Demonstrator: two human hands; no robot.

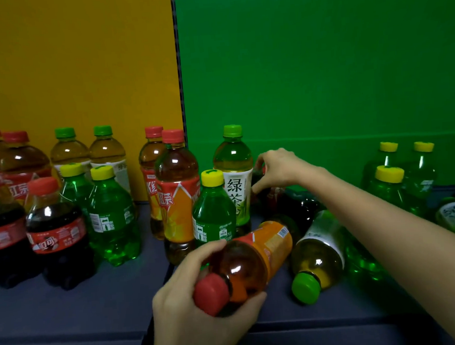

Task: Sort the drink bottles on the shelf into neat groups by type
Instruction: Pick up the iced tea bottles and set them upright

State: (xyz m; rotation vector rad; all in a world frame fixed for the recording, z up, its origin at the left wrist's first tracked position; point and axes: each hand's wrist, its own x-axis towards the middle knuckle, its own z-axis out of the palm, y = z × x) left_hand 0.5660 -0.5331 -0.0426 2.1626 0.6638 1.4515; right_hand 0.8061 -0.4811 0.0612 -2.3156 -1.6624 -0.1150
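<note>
At shelf [95, 302] front, red-capped tea bottle [254, 262] in left hand's [193, 317] grip; right hand [280, 168] behind, around cola bottle [290, 205].

Open shelf front [69, 312] at left; toppled bottles [318, 249] crowd the middle, upright ones [178, 192] behind

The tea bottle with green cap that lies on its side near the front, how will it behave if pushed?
The green-cap tea bottle lies on its round side, so a sideways push would probably roll it. It looks full of liquid, so likely fairly heavy and stiff.
</note>
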